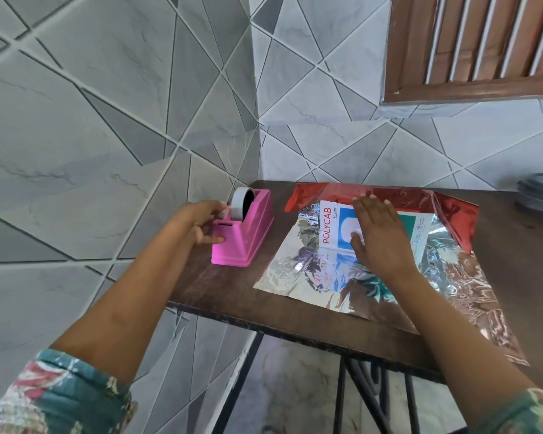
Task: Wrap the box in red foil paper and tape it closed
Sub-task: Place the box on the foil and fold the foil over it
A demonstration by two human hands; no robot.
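Right hand (376,233), fingers straight, pins POLYCAB box (328,227) mid-sheet on red foil paper (295,270), likely keeping the far flap down, while left hand (201,225) curls round pink tape dispenser (248,233), presumably for tape.

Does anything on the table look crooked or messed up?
The foil paper lies skewed to the table edge, crinkled, and its near right corner seems to overhang the front. The box on it looks fine.

The tape dispenser (248,233) stands near the far-left corner of the bench (226,286). The foil sheet (295,270) lies to its right, reaching the near edge. The box (329,227) lies on the sheet's far half.
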